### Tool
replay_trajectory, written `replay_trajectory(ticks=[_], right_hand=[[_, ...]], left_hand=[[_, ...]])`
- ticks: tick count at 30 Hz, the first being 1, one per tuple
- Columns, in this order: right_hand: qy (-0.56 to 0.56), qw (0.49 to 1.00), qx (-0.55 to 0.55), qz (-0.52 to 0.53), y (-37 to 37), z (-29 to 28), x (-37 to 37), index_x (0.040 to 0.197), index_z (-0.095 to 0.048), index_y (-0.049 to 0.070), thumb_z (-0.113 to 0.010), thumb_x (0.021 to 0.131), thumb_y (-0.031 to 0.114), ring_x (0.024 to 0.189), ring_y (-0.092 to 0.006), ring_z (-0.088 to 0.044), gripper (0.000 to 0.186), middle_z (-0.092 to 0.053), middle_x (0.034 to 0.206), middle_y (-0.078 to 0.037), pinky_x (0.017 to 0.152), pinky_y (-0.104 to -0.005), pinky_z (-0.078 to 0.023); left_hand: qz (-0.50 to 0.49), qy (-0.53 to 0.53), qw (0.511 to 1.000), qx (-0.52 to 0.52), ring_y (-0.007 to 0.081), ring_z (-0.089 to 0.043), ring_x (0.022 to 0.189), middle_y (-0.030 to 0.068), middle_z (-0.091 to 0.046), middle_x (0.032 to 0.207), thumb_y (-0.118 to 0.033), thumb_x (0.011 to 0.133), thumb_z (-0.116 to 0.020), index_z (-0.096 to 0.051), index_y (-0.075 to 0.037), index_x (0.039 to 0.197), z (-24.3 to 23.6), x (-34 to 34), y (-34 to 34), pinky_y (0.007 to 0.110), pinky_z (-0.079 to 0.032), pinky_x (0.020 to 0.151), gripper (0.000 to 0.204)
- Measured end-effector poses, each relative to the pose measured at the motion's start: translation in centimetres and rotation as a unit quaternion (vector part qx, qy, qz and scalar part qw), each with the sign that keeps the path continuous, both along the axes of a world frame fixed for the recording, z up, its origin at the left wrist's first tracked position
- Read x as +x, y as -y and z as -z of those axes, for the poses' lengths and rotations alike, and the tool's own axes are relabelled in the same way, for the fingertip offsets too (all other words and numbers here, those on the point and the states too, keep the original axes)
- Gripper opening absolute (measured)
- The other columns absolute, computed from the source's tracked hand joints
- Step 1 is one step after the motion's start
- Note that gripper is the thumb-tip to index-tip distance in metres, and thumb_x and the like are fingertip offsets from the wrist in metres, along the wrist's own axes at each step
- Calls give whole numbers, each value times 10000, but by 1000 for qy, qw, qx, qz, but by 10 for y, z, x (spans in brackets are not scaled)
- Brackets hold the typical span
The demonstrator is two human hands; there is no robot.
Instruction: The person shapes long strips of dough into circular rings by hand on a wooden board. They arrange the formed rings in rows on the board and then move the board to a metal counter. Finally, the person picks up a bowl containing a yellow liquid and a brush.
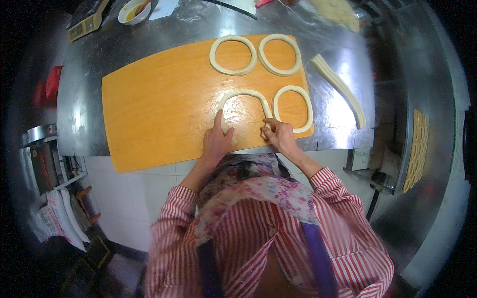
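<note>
An arched dough strip [247, 93] lies on a wooden board [154, 104], its two ends toward me. At its left end, the outstretched index finger of my left hand [217, 139] touches the dough, with the thumb spread apart from it. My right hand [279, 134] has its fingers curled around the other end of the strip. Just right of that hand is a closed dough ring [309, 107]. Farther back on the board, two more rings sit side by side, a left ring [213, 58] and a right ring [297, 55].
The board rests on a metal table [82, 114]. Several long dough strips [340, 87] lie bunched right of it. At the back are a white bowl [125, 13] with yellow liquid and a large dough mass [338, 12]. A tray of shaped pieces [416, 149] stands far right.
</note>
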State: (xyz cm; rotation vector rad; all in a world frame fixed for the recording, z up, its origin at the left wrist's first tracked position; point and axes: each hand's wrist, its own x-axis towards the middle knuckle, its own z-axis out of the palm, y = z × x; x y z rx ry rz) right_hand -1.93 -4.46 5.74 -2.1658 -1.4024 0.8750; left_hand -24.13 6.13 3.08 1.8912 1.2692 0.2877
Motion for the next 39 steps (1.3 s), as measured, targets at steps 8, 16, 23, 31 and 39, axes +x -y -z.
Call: replay_trajectory(ticks=[8, 16, 23, 31, 39], right_hand=[[193, 976, 101, -4, -44, -16, 7, 1190, -636, 55, -726, 842, 246, 892, -357, -659, 407, -651, 888, -179, 736, -470, -512], [182, 978, 87, -54, -54, -5, 17, 1108, -623, 59, -729, 793, 147, 933, -353, -628, 344, -615, 1032, -144, 763, -453, -517], [39, 942, 90, -321, -9, -7, 23, 1038, -641, 54, -672, 754, 29, 948, -334, -658, 287, -640, 1120, -89, 758, -413, -540], [32, 938, 85, -334, -25, 0, 19, 1051, -647, 37, -648, 779, 4, 907, -346, -654, 274, -627, 1039, -105, 747, -444, -537], [-30, 980, 76, -182, -15, -4, -3, 1070, -666, 32, -748, 815, 129, 890, -336, -677, 285, -685, 1015, -138, 767, -399, -550]], left_hand=[[78, 100, 970, 208, 332, -663, 846, 133, -674, 916, -38, 823, -654, -672, -51, 1156, -8, -10, -8, 422, -553, 729, 333], [335, 152, 906, 212, 328, -598, 1034, 117, -621, 1030, -4, 730, -668, -686, -45, 1016, 0, -7, -15, 478, -473, 984, 290], [384, 130, 893, 197, 310, -563, 1024, 96, -573, 987, -107, 710, -764, -662, -57, 925, 14, -1, -23, 437, -461, 940, 243], [381, 133, 901, 161, 288, -570, 1054, 83, -594, 1022, -169, 785, -737, -661, -76, 1028, 12, 11, -22, 426, -439, 929, 271], [290, 186, 938, 49, 295, -634, 975, 109, -667, 964, -119, 802, -745, -706, -23, 978, 19, 18, -26, 418, -497, 893, 204]])
